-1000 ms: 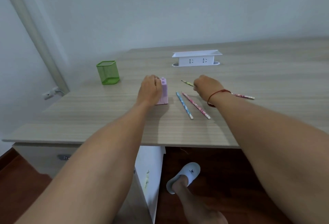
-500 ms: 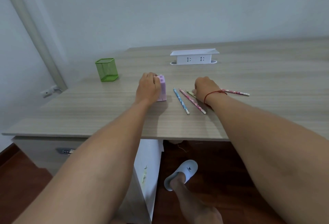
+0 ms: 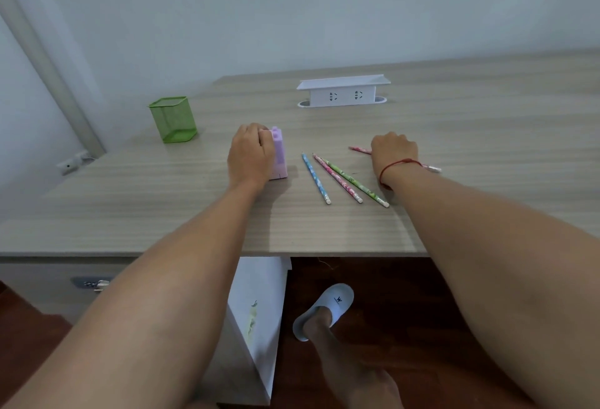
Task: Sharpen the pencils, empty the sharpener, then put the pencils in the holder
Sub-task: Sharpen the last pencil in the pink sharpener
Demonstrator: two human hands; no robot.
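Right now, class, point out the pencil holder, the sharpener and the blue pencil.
pencil holder (image 3: 175,124): head view, front mesh wall.
sharpener (image 3: 280,156): head view, right side face.
blue pencil (image 3: 314,176): head view, mid-shaft.

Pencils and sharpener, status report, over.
Left hand gripping pink sharpener. Right hand closed on pink pencil. Three pencils loose on desk. Green holder empty.

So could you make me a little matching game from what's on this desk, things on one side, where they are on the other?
Things:
1. sharpener
2. holder
3. blue pencil
4. socket box

Places:
A. far left, standing alone
B. back of the desk, in the middle
C. against the left hand
D. lying loose, leftmost of three pencils side by side

Pairs: 1-C, 2-A, 3-D, 4-B
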